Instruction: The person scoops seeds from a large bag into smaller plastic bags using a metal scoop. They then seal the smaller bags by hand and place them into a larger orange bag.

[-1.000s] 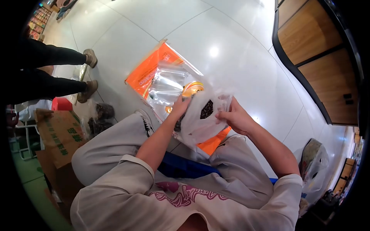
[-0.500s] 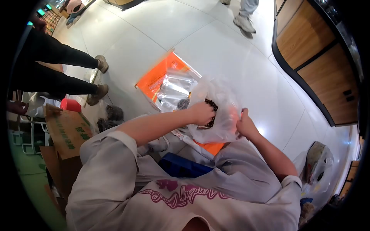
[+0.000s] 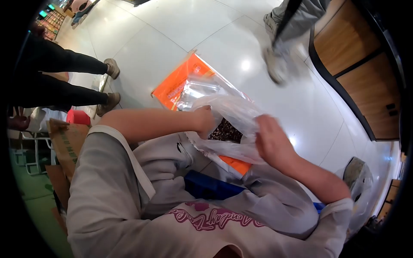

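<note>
A thin, clear plastic bag (image 3: 241, 109) lies open in front of my lap. Inside its mouth shows a dark brown, white-speckled mass (image 3: 226, 131); what it is I cannot make out. On the left rim of the bag, my left hand (image 3: 201, 121) is closed. My right hand (image 3: 275, 139), a little smeared by motion, has its fingers curled on the right rim. Under and behind the bag is an orange printed sack (image 3: 178, 81), with a shiny transparent package (image 3: 202, 88) on top of it.
A dark blue object (image 3: 211, 185) rests between my legs. Cardboard (image 3: 69, 142) stands at left, near a person in dark trousers (image 3: 69, 88). Another person's shoe (image 3: 273, 64) is on the floor ahead. At right are a wooden cabinet (image 3: 365, 73) and a filled clear bag (image 3: 359, 185).
My left hand has come out of the bag onto its left rim, and the bag's mouth is wider. My right hand has moved up and inward. The walking person has come nearer.
</note>
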`<control>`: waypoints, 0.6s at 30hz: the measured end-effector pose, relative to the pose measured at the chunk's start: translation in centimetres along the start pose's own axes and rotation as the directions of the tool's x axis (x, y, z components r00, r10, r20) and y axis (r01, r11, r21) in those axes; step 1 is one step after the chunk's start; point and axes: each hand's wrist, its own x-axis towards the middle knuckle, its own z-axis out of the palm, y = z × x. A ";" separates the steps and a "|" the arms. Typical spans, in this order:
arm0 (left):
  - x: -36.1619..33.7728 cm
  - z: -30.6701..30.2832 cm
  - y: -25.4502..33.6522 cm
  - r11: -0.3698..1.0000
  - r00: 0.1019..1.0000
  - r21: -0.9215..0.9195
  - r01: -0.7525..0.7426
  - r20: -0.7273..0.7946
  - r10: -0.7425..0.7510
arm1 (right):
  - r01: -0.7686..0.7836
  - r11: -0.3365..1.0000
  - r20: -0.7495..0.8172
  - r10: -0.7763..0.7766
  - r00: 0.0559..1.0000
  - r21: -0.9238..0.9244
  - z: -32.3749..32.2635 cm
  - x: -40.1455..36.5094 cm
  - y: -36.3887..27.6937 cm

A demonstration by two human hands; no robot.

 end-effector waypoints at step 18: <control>4.0 11.3 -5.9 0.970 0.840 -0.145 -0.194 -0.535 0.088 | -0.225 0.965 0.729 0.056 0.682 0.136 19.5 -4.7 3.3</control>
